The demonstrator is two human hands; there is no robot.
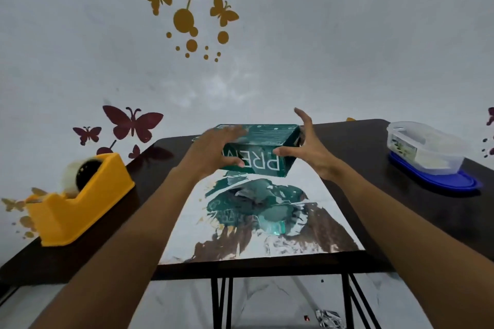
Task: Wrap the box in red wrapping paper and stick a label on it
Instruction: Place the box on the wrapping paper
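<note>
A teal cardboard box (263,161) with white lettering is held a little above the table's far middle. My left hand (213,149) grips its left part, fingers over the top and thumb on the front face; this hand is motion-blurred. My right hand (307,149) holds the box's right end, thumb pressed on the front face and fingers spread behind the end. Below the box lies a shiny, mirror-like sheet (187,222) flat on the table, reflecting the box. No red side of the sheet shows, and no label is visible.
The dark table (361,147) stands against a white wall with butterfly stickers. A yellow tape dispenser (77,203) with a roll of clear tape sits at the left edge. A clear plastic container (427,149) rests on a blue lid (438,181) at the right.
</note>
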